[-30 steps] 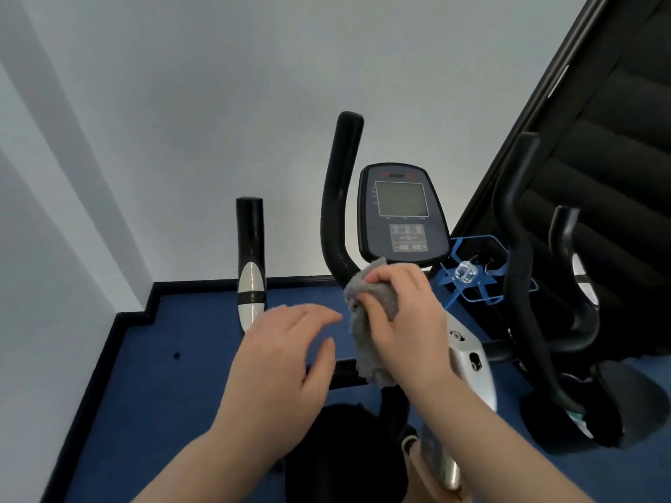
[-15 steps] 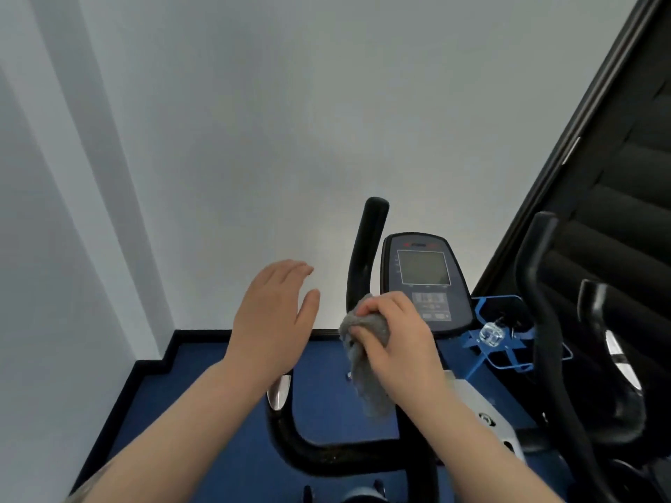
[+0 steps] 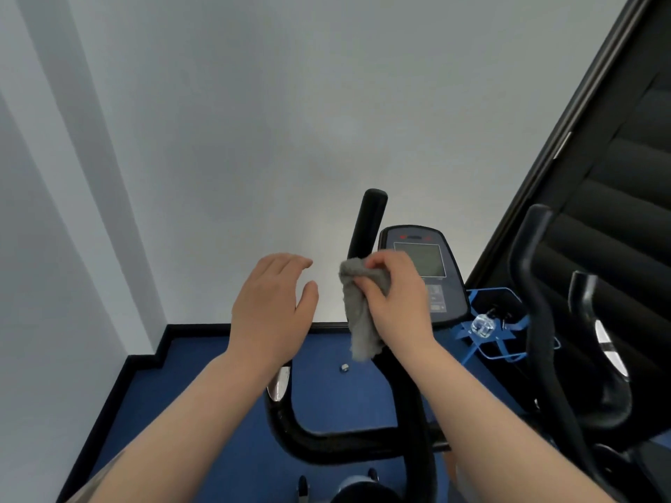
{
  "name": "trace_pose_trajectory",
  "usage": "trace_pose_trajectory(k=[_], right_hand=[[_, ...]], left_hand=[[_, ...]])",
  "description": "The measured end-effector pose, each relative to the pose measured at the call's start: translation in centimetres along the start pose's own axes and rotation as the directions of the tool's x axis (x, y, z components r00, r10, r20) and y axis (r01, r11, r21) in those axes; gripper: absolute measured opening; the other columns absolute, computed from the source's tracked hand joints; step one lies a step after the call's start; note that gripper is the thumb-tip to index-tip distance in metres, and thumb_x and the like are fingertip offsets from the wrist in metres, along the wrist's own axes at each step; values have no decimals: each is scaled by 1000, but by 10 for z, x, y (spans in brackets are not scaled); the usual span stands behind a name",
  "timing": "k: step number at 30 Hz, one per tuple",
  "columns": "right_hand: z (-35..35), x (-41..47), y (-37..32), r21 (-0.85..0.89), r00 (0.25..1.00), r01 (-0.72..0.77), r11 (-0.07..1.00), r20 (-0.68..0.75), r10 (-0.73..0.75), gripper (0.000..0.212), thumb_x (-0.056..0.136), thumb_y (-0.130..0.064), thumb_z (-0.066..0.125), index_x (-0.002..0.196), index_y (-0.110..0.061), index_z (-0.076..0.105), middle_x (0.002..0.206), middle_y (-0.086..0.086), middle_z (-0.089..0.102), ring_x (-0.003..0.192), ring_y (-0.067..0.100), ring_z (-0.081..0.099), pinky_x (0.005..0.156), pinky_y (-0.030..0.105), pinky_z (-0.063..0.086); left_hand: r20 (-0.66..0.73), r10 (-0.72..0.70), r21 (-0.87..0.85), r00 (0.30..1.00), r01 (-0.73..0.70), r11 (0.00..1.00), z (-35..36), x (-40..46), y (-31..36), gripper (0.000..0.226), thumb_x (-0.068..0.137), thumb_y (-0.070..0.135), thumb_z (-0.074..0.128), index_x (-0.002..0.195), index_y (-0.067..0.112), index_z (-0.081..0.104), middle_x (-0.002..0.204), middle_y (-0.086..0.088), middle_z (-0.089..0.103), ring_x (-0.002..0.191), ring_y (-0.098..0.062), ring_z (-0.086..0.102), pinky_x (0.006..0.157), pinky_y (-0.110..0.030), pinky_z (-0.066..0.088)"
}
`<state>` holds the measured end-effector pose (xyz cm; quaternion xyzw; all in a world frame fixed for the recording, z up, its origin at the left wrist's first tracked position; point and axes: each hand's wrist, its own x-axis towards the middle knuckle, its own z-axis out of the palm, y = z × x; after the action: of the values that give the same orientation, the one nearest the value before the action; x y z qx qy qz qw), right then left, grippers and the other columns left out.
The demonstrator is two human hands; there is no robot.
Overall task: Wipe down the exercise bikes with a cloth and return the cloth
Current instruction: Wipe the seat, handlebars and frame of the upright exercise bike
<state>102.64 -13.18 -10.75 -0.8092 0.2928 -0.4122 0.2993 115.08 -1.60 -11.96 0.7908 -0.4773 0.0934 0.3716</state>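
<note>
A black exercise bike stands in front of me, with a U-shaped handlebar (image 3: 326, 441) and a dark console (image 3: 423, 270) behind it. My right hand (image 3: 397, 303) grips a crumpled grey cloth (image 3: 361, 314) and holds it against the right upright grip (image 3: 368, 219) just below its top. My left hand (image 3: 270, 306) hovers with relaxed fingers over the left upright grip, hiding most of it; only its silver band (image 3: 279, 384) shows below the wrist. I cannot tell whether that hand touches the grip.
A second bike's black handlebars (image 3: 537, 285) stand at the right, with a blue bottle holder (image 3: 486, 328) between the two bikes. A dark slatted panel (image 3: 617, 176) rises at the far right. White walls close the corner over blue carpet (image 3: 203, 386).
My view tilted upward. My left hand rose from low beside the cloth to over the left grip. The right hand moved the cloth up the right grip.
</note>
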Motion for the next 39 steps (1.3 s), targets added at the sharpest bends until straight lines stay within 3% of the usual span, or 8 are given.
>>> trace_pose_trajectory(k=[7,11,19,25,31,33,37,39], right_hand=[[-37,47,-29,9,962,121,993,-249,-115,19,83,-10,64,91,-27,59,102,-4,60,91,-9,52,82,5,38],[-44,85,-52,-85,978,209,974,31,-207,23,86,-9,61,105,-19,69,109,-2,64,99,2,55,89,4,36],[-34,31,-14,165,985,-164,972,-18,170,30,89,-17,64,119,-17,67,105,-12,70,99,-3,63,88,10,48],[-18,57,-30,502,961,-132,855,-148,235,28,91,-12,61,117,-13,67,110,-1,71,104,9,66,92,28,52],[-8,12,-8,214,968,-237,948,-35,250,27,87,-12,65,114,-17,68,90,-16,70,75,-15,59,73,4,46],[-18,6,-4,0,964,-253,968,88,252,27,86,-16,67,113,-18,69,100,-6,73,85,-9,61,80,11,48],[-40,18,-38,-173,991,120,978,-36,-128,25,89,-20,61,112,-28,69,101,-11,70,96,13,63,83,30,49],[-39,42,-55,-386,886,423,820,-12,-463,24,88,-17,62,109,-26,69,105,-12,70,86,18,61,68,31,49]], left_hand=[[-17,-8,-14,1000,8,1000,-1,0,2,37,91,30,42,122,17,58,124,6,57,123,-8,42,97,-19,31],[-21,-8,-5,1000,8,1000,0,0,2,38,89,32,40,120,18,58,123,7,58,122,-9,42,96,-20,33],[-26,-1,-16,1000,1,1000,-1,-1,-1,32,92,25,48,122,19,58,124,8,57,122,-7,42,96,-17,29],[-33,-14,-16,999,14,1000,2,0,0,32,91,27,47,121,18,59,123,8,57,122,-7,42,95,-17,31],[-75,-25,6,997,26,1000,6,0,1,36,86,29,44,114,18,62,116,8,61,117,-9,46,87,-19,35],[-87,-31,7,996,31,999,7,0,2,35,86,29,44,113,17,63,115,7,62,115,-9,46,85,-19,35],[-87,-34,9,996,35,999,7,0,2,34,86,29,44,112,18,63,115,8,61,115,-8,46,85,-19,36],[-80,-18,8,997,19,1000,6,0,0,33,87,29,45,113,18,63,115,8,61,115,-8,46,85,-19,37]])
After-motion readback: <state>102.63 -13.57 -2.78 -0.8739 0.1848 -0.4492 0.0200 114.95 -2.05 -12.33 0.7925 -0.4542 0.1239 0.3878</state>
